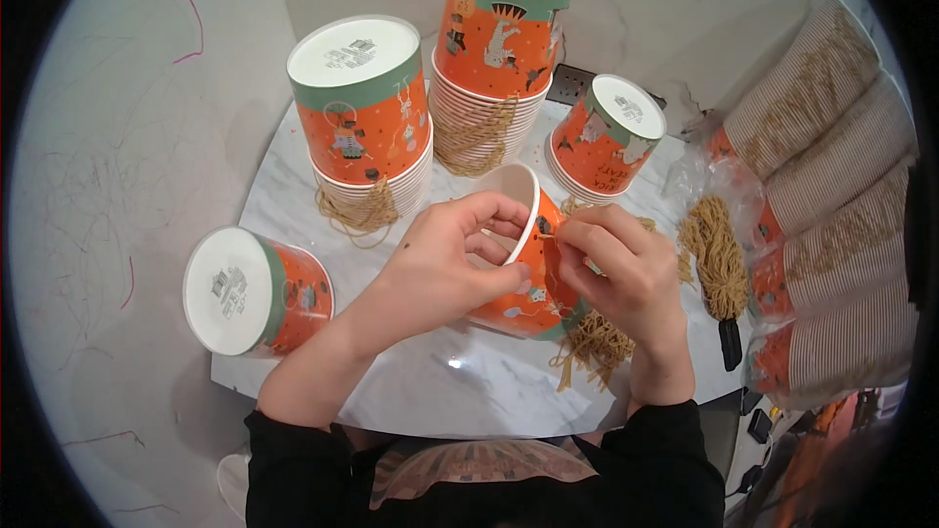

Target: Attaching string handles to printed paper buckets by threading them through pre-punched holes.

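An orange and green paper bucket (pixel 546 279) with a white rim lies tilted between my hands, its mouth toward the upper left. My left hand (pixel 460 244) grips it by the rim, with the fingers inside and the thumb on the outer wall. At the bucket's printed side, just below the rim, my right hand (pixel 616 259) pinches a thin tan cord (pixel 548 236); only a short bit of it shows at the fingertips. Under my right wrist, a tangled bunch of tan cord (pixel 597 344) rests on the table.
Stacks of upturned buckets (pixel 357 103) (pixel 504 29) with hanging cords stand at the back; a shorter stack (pixel 611 132) is behind my right hand. One bucket (pixel 235 291) lies at the left. A cord bundle (pixel 722 254) and bagged bucket stacks (pixel 831 196) are on the right. The marble table (pixel 430 386) has a curved front edge.
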`<act>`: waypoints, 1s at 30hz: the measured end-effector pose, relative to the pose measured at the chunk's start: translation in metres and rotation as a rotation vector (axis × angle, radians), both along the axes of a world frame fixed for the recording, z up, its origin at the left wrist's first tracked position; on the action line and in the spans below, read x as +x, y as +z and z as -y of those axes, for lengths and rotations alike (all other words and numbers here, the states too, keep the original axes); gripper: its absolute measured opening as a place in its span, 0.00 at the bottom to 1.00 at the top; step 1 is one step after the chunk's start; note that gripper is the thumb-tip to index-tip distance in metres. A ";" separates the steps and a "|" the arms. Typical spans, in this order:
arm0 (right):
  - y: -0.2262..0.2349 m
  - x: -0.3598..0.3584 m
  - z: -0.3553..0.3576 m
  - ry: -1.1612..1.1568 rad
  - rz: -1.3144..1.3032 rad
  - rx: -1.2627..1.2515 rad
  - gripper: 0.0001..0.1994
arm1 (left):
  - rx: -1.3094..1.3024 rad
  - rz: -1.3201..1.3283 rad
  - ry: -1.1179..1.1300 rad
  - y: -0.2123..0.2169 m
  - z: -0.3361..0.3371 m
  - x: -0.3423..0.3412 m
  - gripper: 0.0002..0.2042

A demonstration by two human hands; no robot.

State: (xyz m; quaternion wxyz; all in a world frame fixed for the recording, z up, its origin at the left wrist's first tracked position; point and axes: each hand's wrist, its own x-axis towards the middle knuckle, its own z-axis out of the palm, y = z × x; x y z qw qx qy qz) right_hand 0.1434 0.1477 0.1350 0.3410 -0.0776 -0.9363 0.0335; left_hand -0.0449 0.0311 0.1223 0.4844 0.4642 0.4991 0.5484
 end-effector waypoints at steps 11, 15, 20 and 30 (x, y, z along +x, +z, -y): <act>0.004 0.004 0.004 0.008 0.057 -0.013 0.11 | -0.025 0.017 -0.045 0.001 0.000 0.001 0.21; 0.005 0.006 0.006 -0.011 0.070 0.010 0.11 | -0.029 0.007 -0.050 0.003 -0.001 0.002 0.21; 0.006 0.004 0.007 -0.013 0.066 0.017 0.10 | -0.026 -0.006 -0.064 0.002 -0.001 0.003 0.20; 0.004 0.001 0.004 -0.004 0.064 0.049 0.10 | 0.024 0.257 -0.096 -0.015 -0.007 0.000 0.12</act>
